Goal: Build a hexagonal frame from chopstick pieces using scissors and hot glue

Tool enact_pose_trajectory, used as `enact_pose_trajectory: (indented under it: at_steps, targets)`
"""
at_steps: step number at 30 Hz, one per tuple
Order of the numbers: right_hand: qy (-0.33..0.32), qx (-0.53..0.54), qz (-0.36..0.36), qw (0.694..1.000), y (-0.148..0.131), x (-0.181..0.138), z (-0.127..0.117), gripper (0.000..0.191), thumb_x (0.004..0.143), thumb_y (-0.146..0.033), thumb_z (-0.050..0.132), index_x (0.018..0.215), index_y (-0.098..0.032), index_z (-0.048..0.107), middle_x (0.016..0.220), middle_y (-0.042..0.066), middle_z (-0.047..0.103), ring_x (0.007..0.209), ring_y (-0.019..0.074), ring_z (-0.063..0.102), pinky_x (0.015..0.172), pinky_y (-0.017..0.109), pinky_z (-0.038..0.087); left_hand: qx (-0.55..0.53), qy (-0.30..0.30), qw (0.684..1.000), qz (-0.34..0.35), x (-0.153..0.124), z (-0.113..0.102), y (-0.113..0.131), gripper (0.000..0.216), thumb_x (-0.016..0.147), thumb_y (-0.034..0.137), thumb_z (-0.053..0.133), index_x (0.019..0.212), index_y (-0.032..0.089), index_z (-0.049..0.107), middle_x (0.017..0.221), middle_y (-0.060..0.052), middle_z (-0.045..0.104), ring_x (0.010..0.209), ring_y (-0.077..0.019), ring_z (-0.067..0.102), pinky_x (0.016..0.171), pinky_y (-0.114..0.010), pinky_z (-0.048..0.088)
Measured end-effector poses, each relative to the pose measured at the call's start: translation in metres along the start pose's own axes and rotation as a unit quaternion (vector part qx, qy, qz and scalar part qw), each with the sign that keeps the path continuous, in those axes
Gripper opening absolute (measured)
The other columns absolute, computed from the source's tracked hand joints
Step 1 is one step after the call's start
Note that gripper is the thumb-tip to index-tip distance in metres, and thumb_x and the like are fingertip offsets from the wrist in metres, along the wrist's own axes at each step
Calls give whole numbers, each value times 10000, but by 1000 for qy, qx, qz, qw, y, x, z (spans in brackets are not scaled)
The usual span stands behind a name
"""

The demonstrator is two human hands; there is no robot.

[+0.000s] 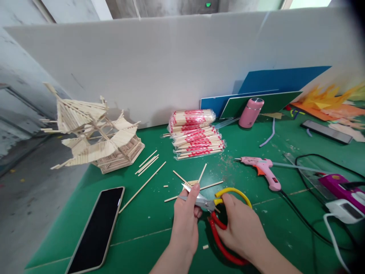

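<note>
My right hand (pixel 242 228) grips a pair of scissors (pixel 212 207) by its yellow and red handle loops, the blades parted and pointing left. My left hand (pixel 186 219) is closed in a pinch, holding a short bundle of wooden sticks (pixel 193 183) between the blades. Loose sticks (pixel 148 163) lie on the green table (pixel 142 232) just beyond both hands.
A wooden stick pavilion model (pixel 99 139) stands at the left. A black phone (pixel 97 228) lies near the front edge. Packs of chopsticks (pixel 196 133), a pink bottle (pixel 251 112), a pink glue gun (pixel 264 171), cables, coloured boards and another phone (pixel 326 131) fill the back and right.
</note>
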State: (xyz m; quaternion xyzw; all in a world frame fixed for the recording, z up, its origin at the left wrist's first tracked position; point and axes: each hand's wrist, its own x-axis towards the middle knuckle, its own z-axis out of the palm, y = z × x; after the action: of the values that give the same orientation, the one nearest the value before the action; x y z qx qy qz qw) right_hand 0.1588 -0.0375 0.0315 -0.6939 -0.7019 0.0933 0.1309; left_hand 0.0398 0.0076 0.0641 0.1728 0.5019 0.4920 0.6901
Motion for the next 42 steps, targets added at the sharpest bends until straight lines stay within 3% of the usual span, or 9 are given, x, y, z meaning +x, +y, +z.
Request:
enact_pose_trajectory:
  at_steps: [12,21,42]
  targets:
    - [-42,-1,1,999,1,16,2,226,700,-321,483,877,-184,450,767,41,591,682,201,577,540,261,334,-28,33,999,11,17,5,-2,375,549,413,714,629,161,447,368,123,330,305,-9,248,351,-151,177]
    - [-47,-5,0,999,-1,18,2,190,697,-289,471,853,-184,443,766,41,592,684,204,579,529,261,322,-32,49,998,7,19,9,1,354,550,390,715,683,160,481,374,126,360,275,-3,247,334,-151,209]
    - [-39,-9,9,999,-1,20,7,201,693,-316,488,840,-189,434,749,30,590,662,180,568,512,248,281,-36,65,997,27,25,8,-2,366,519,375,731,618,160,451,378,112,387,286,-8,286,324,-144,218]
